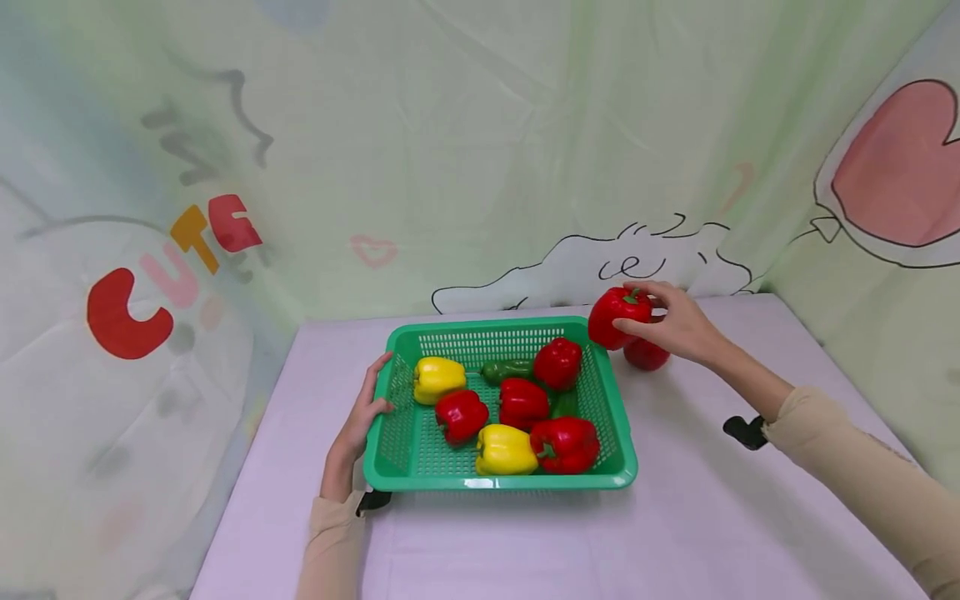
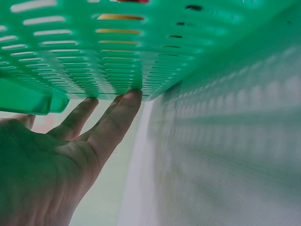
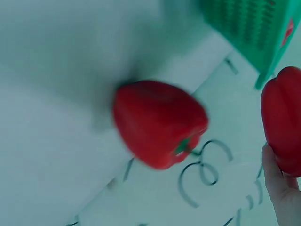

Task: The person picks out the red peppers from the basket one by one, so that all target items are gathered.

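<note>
In the head view my left hand holds the left rim of a green plastic basket, thumb over the edge. The left wrist view shows its fingers against the slotted outside wall. My right hand grips a red bell pepper by its upper part, just outside the basket's right rim. A second red bell pepper lies on the table below that hand. Inside the basket are several red bell peppers, two yellow bell peppers and a dark green cucumber.
Pale lilac cloth covers the table. Behind it and at both sides hangs a printed curtain. Another green piece shows partly between the red peppers in the basket.
</note>
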Motion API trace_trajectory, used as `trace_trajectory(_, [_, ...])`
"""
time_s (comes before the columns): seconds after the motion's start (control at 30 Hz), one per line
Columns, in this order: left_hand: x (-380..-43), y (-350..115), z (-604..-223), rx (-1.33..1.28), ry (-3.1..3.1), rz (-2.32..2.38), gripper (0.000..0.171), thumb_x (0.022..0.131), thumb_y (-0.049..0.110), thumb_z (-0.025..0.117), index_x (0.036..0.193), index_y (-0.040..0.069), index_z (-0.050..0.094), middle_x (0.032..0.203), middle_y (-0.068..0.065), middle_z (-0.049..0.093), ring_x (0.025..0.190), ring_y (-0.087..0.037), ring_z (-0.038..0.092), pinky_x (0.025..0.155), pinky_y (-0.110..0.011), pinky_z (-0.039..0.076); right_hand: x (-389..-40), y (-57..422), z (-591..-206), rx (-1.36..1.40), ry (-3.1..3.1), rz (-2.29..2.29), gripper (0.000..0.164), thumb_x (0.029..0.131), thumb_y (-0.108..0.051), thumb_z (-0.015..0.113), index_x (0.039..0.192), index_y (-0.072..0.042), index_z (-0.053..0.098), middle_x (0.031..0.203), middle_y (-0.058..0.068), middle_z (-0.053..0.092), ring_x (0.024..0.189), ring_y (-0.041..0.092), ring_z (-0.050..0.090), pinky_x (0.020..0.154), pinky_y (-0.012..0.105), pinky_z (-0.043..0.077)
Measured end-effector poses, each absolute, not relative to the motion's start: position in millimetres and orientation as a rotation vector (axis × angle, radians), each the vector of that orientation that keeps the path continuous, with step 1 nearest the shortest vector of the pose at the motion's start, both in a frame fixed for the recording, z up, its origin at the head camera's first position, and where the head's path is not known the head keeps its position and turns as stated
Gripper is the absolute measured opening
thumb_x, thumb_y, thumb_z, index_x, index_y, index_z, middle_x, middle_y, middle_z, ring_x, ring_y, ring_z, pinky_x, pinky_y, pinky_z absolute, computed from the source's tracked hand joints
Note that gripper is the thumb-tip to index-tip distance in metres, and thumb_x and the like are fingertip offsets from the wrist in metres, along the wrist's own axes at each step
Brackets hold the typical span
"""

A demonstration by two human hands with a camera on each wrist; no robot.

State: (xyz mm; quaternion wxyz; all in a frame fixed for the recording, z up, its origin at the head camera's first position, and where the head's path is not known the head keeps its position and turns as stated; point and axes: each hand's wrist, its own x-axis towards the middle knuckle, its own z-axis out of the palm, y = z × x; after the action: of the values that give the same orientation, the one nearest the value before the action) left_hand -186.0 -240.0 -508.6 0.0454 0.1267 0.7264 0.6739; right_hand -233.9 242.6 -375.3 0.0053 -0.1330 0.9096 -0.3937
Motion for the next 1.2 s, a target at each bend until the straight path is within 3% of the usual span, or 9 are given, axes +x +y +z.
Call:
trace_trajectory(0.3, [-184, -240, -510, 0.381, 2.216, 2.077, 0.085, 0.078, 0.001, 0.043, 0.157, 0.017, 0.016, 0.161, -0.016, 0.011, 0.133, -0.040, 0.028, 0.094, -0.044, 0.038, -226, 280, -386, -0.330, 2.938, -1.212, 0.070, 0.088, -0.028, 0.072, 0.144, 0.001, 0.042, 0.135, 0.027, 0.045, 0.117, 0.049, 0.045, 0.074, 0.042, 0.054])
trace_trajectory(0.53, [-183, -241, -510, 0.374, 2.222, 2.076, 0.085, 0.078, 0.000, 0.041, 0.157, 0.021, 0.017, 0.161, -0.014, 0.013, 0.131, -0.041, 0.030, 0.091, -0.044, 0.040, -206, 287, -407, -0.396, 2.962, -1.227, 0.068, 0.084, -0.020, 0.076, 0.140, 0.004, 0.046, 0.132, 0.029, 0.046, 0.112, 0.046, 0.046, 0.069, 0.017, 0.046])
trace_trajectory(0.6, [-183, -241, -510, 0.376, 2.218, 2.076, 0.086, 0.077, 0.000, 0.041, 0.157, 0.021, 0.017, 0.161, -0.014, 0.012, 0.130, -0.041, 0.031, 0.090, -0.044, 0.041, -201, 288, -414, -0.405, 2.969, -1.224, 0.068, 0.083, -0.018, 0.077, 0.139, 0.005, 0.046, 0.131, 0.029, 0.046, 0.112, 0.045, 0.046, 0.072, 0.022, 0.051])
trace_trajectory(0.77, [-182, -239, -510, 0.379, 2.218, 2.078, 0.086, 0.077, 0.001, 0.041, 0.157, 0.020, 0.016, 0.161, -0.015, 0.012, 0.130, -0.042, 0.031, 0.089, -0.044, 0.041, -191, 289, -431, -0.370, 2.976, -1.212, 0.073, 0.082, -0.019, 0.078, 0.140, 0.006, 0.042, 0.131, 0.030, 0.046, 0.110, 0.047, 0.048, 0.075, 0.051, 0.055])
trace_trajectory(0.83, [-183, -239, -510, 0.385, 2.217, 2.077, 0.086, 0.077, 0.001, 0.041, 0.157, 0.019, 0.016, 0.161, -0.016, 0.012, 0.131, -0.042, 0.030, 0.090, -0.044, 0.041, -188, 290, -438, -0.351, 2.977, -1.209, 0.075, 0.082, -0.020, 0.078, 0.141, 0.006, 0.041, 0.131, 0.031, 0.046, 0.110, 0.048, 0.048, 0.074, 0.052, 0.055])
trace_trajectory(1.03, [-184, -238, -509, 0.395, 2.208, 2.077, 0.087, 0.077, 0.001, 0.042, 0.157, 0.020, 0.016, 0.161, -0.015, 0.011, 0.132, -0.041, 0.029, 0.092, -0.045, 0.040, -180, 295, -461, -0.342, 2.982, -1.215, 0.074, 0.081, -0.020, 0.079, 0.140, 0.006, 0.042, 0.131, 0.030, 0.047, 0.111, 0.046, 0.049, 0.073, 0.033, 0.055])
trace_trajectory(1.2, [-184, -238, -508, 0.389, 2.212, 2.068, 0.087, 0.076, 0.001, 0.041, 0.157, 0.020, 0.016, 0.161, -0.014, 0.011, 0.134, -0.040, 0.027, 0.093, -0.046, 0.038, -176, 296, -476, -0.362, 2.977, -1.233, 0.075, 0.079, -0.018, 0.081, 0.140, 0.006, 0.043, 0.132, 0.030, 0.047, 0.113, 0.046, 0.047, 0.078, 0.048, 0.055])
